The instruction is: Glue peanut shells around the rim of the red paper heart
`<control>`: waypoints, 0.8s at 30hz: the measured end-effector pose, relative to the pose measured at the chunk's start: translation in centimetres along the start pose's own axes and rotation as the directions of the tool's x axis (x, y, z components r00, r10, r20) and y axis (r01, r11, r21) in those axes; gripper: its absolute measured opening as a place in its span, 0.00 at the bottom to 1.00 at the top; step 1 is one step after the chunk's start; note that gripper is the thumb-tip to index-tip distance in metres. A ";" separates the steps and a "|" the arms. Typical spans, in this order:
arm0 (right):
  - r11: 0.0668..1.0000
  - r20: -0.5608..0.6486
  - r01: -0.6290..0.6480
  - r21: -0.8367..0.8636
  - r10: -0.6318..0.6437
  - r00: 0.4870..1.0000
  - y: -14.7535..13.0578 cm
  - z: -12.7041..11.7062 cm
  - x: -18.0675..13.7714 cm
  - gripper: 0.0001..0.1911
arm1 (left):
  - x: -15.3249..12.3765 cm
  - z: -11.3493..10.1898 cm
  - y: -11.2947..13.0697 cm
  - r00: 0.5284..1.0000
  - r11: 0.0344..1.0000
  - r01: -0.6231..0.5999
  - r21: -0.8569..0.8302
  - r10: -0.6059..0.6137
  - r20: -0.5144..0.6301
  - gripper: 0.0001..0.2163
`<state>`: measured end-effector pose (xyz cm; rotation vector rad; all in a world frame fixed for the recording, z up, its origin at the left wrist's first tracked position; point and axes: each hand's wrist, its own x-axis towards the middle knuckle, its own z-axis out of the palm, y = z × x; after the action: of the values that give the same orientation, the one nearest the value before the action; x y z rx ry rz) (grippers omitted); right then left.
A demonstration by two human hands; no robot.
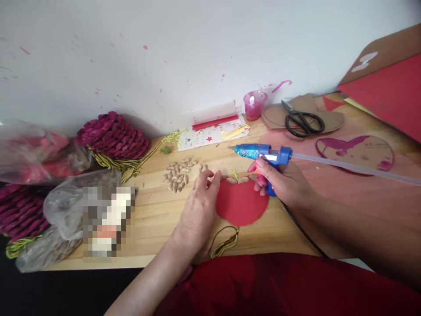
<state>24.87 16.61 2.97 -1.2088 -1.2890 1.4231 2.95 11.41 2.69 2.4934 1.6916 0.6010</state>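
My right hand (285, 183) grips a blue hot glue gun (263, 153) with its nozzle pointing left; a clear glue stick (355, 169) sticks out behind it. Below the gun lies a red paper circle (241, 204) on the wooden table (154, 210). Two pale seeds (237, 180) sit on the circle's far edge. My left hand (200, 204) rests on the circle's left edge, fingers curled together near the seeds. A pile of pale seeds (179, 173) lies just beyond that hand.
Black scissors (302, 120) lie on cardboard cut-outs at the back right, beside a pink cup (254, 104). Magenta woven pieces (113, 136) and plastic bags (66, 206) crowd the left. Red card (391, 94) leans at the right. Yellow-green cord (225, 245) lies near the front edge.
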 end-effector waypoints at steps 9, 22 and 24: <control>0.999 0.017 -0.004 0.034 0.003 1.000 -0.3 0.0 0.1 0.27 | 0.0 0.0 1.3 0.998 0.991 -0.014 0.135 0.006 0.059 0.25; 0.998 0.011 -0.017 0.060 0.016 1.000 -0.6 0.1 0.0 0.28 | 0.2 0.6 1.8 0.998 0.975 -0.017 0.223 0.003 0.062 0.23; 0.997 0.008 -0.021 0.070 0.021 1.000 -0.6 0.0 0.1 0.28 | 0.3 0.5 2.0 0.996 0.973 -0.005 0.231 -0.015 0.083 0.22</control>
<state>24.80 16.72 3.53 -1.1743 -1.2246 1.4771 4.99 10.97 2.83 2.6233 1.8313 0.3084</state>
